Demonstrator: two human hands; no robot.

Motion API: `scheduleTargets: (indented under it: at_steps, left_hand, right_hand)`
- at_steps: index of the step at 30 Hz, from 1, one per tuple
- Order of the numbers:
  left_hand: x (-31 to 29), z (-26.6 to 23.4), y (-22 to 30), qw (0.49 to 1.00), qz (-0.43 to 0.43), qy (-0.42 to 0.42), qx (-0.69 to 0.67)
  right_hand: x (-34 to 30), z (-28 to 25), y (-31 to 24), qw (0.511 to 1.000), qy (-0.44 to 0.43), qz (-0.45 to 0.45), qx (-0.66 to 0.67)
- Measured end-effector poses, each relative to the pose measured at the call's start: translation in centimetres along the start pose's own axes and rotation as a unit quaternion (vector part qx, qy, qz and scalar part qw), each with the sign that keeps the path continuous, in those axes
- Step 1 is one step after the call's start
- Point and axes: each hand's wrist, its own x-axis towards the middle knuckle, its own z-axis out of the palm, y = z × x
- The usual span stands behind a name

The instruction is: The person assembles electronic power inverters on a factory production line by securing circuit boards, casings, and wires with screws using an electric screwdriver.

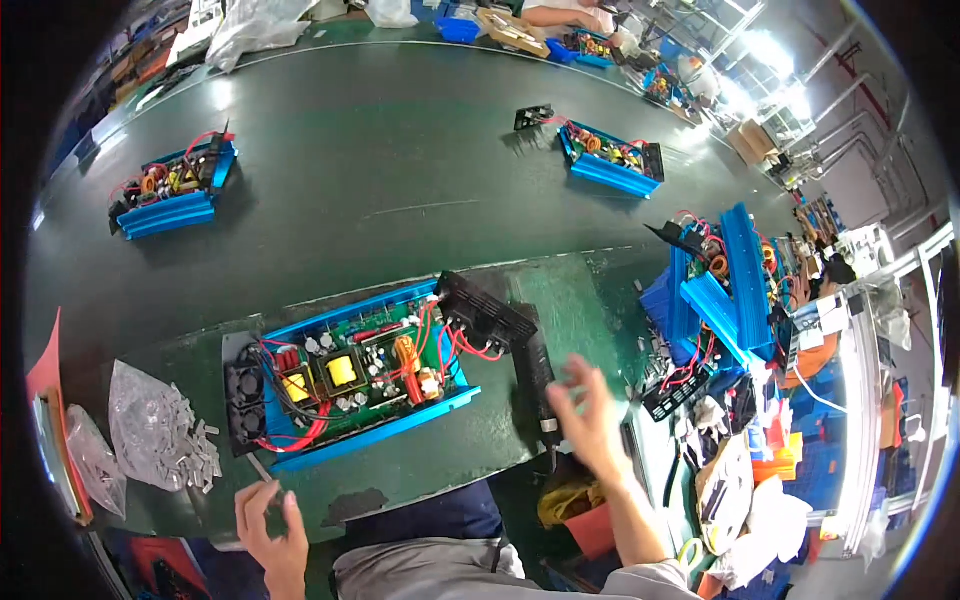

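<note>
In front of me lies an open blue metal housing (375, 428) with a green circuit board (375, 370) inside. A black end panel with two fans (246, 392) is at its left. A black slotted end panel (485, 310), joined by red and blue wires, leans out at the right. My left hand (268, 535) is at the near table edge, thumb apart from the fingers, fingertips beside a small pale strip (258, 466). Fingers spread and slightly blurred, my right hand (592, 420) hovers beside a long black tool (535, 380) with a grey band.
Clear plastic bags hold small grey pieces (165, 430) at the left. Similar blue housings stand farther off, at left (168, 215) and right (612, 182). More housings are piled (725, 300) at the right. At the far side another person's arm (568, 14) shows.
</note>
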Motion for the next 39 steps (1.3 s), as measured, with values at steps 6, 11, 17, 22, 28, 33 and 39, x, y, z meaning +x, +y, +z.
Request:
scheduleTargets:
  at_steps: [6,11,17,22,28,33,39]
  left_hand:
    - [-0.4,0.4,-2.0,0.992,-0.1,0.07,0.018]
    - [-0.3,1.4,-2.6,0.986,-0.149,0.08,-0.006]
    - [-1.1,1.4,-2.6,0.979,-0.186,0.068,0.039]
    - [-1.2,1.2,-2.7,0.977,-0.165,0.04,0.128]
    - [0.4,1.8,-2.5,0.985,-0.12,0.031,0.116]
    - [0.6,1.5,-2.7,0.99,-0.097,0.058,0.081]
    - [0.9,1.6,-2.7,0.995,-0.045,0.062,0.071]
  right_hand:
    - [19.1,-1.1,3.9,0.99,0.087,-0.014,0.112]
    - [38.4,0.4,10.5,0.965,0.084,0.149,0.198]
    - [51.4,0.7,12.9,0.858,0.094,0.263,0.432]
    - [53.2,-0.5,8.8,0.893,0.089,0.274,0.345]
    - [50.4,-4.1,10.2,0.923,0.05,0.336,0.182]
    - [42.6,-3.3,7.2,0.952,0.038,0.301,0.041]
    - [34.4,-5.6,5.7,0.967,0.0,0.256,0.018]
